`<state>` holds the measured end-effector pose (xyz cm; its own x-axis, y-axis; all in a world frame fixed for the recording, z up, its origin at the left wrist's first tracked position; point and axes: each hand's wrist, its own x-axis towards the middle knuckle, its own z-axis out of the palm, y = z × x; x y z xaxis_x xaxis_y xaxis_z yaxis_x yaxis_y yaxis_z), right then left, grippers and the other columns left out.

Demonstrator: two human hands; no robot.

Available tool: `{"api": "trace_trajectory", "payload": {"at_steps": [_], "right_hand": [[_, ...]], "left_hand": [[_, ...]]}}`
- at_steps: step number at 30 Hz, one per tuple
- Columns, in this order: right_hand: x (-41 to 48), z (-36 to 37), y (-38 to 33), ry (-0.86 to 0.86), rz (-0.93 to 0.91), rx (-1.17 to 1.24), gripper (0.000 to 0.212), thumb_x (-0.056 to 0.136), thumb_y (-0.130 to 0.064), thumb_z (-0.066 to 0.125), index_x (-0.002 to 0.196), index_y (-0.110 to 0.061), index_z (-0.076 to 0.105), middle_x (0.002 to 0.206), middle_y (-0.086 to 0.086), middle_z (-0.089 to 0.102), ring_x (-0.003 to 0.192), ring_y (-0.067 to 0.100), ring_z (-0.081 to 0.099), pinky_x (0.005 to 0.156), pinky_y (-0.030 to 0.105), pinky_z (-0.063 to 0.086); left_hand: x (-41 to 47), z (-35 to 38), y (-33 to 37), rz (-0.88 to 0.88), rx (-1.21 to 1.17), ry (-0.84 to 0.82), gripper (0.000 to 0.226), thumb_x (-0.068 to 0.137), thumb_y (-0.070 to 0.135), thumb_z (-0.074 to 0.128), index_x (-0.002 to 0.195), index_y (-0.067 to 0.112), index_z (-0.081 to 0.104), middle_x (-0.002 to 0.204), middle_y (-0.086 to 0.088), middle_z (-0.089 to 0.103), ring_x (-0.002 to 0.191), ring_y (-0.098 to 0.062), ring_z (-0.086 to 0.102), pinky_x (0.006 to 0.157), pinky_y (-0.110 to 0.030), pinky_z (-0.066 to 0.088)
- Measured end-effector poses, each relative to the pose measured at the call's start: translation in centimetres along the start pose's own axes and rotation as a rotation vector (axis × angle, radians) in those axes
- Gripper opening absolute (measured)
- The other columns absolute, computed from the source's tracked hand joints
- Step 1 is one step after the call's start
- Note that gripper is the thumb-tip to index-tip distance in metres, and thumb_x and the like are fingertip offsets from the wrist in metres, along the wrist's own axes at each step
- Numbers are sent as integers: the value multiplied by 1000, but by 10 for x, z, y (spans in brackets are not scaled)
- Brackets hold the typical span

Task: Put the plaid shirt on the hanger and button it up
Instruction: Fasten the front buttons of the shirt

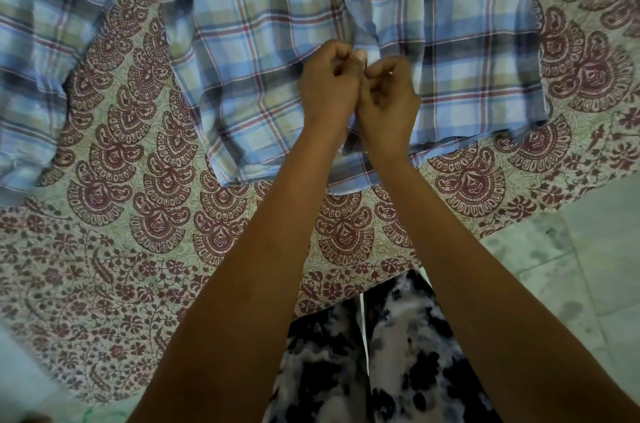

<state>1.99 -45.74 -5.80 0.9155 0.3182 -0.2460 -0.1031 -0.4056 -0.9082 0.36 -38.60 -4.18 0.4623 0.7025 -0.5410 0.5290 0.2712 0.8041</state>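
Both hands, left hand (329,76) and right hand (389,90), pinch the front edges of the plaid shirt (263,41) at frame center; the button may slip if the fabric shifts.

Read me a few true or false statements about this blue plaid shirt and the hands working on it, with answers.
1. The left hand and right hand both pinch the blue plaid cotton shirt at its front opening. True.
2. The shirt hangs from a wall hook. False: it lies spread on the maroon paisley-print bedspread.
3. Pale tiled floor shows at the right. True.
4. The person wears long sleeves. False: both forearms are bare.
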Motion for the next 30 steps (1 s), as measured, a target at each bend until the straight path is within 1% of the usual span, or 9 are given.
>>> {"api": "trace_trajectory", "payload": {"at_steps": [5, 9, 11, 15, 18, 21, 25, 27, 30], "right_hand": [[6, -4, 2, -1, 6, -91, 19, 85, -21, 64, 100, -11, 59, 64, -10, 55, 55, 2, 53, 54, 17, 43], [12, -7, 7, 3, 46, -74, 12, 84, -15, 64, 94, -9, 66, 91, 4, 63, 70, 8, 59, 63, 16, 48], [14, -8, 11, -35, 98, -22, 9, 84, -11, 64, 91, -6, 66, 86, 0, 66, 73, 12, 63, 67, 21, 52], [17, -10, 12, -68, 136, 58, 3, 82, -9, 65, 83, -11, 66, 76, -2, 67, 70, 13, 65, 66, 26, 55], [20, -11, 13, -80, 203, 144, 13, 81, -7, 65, 76, -19, 63, 74, 1, 68, 70, 17, 65, 71, 34, 56], [24, -14, 13, -112, 299, 218, 20, 84, -1, 58, 72, -17, 63, 69, 2, 66, 65, 14, 64, 66, 28, 55], [21, -18, 10, -202, 342, 252, 14, 87, -6, 59, 79, -16, 65, 72, 1, 66, 69, 13, 63, 68, 24, 53], [19, -18, 11, -232, 325, 231, 4, 84, -12, 64, 86, -14, 67, 79, 6, 68, 76, 18, 64, 73, 28, 54], [21, -17, 13, -194, 332, 220, 9, 81, -12, 63, 86, -8, 69, 76, 10, 68, 71, 21, 64, 68, 31, 54]], "left_hand": [[3, -7, -9, 3, -38, -68, 25, 90, 10, 56, 67, 18, 52, 69, -4, 58, 71, -16, 56, 71, -34, 50], [6, -8, -15, 28, -11, -111, 25, 90, 10, 56, 68, 21, 57, 72, 1, 63, 73, -13, 61, 76, -31, 53], [8, -9, -19, 0, -13, -138, 25, 90, 11, 55, 68, 22, 58, 73, -1, 63, 76, -17, 60, 79, -38, 53], [9, -12, -18, -18, -20, -173, 21, 90, 11, 57, 71, 19, 60, 76, -5, 64, 75, -17, 60, 74, -33, 53], [11, -15, -12, -72, -83, -204, 19, 91, 9, 54, 75, 16, 62, 81, -8, 65, 80, -19, 63, 80, -34, 56], [12, -17, -10, -164, -169, -254, 21, 91, -1, 46, 84, 9, 63, 82, -8, 66, 76, -15, 65, 72, -24, 55], [13, -16, -13, -64, -1, -216, 24, 80, -11, 56, 79, 13, 59, 76, -4, 63, 69, -13, 62, 66, -22, 55], [15, -14, -16, -41, 56, -149, 28, 78, -8, 60, 73, 19, 54, 73, -5, 60, 69, -19, 63, 68, -31, 57], [12, -13, -19, -19, 51, -89, 28, 77, -1, 63, 71, 21, 46, 81, -19, 61, 81, -32, 65, 76, -49, 56]]}}
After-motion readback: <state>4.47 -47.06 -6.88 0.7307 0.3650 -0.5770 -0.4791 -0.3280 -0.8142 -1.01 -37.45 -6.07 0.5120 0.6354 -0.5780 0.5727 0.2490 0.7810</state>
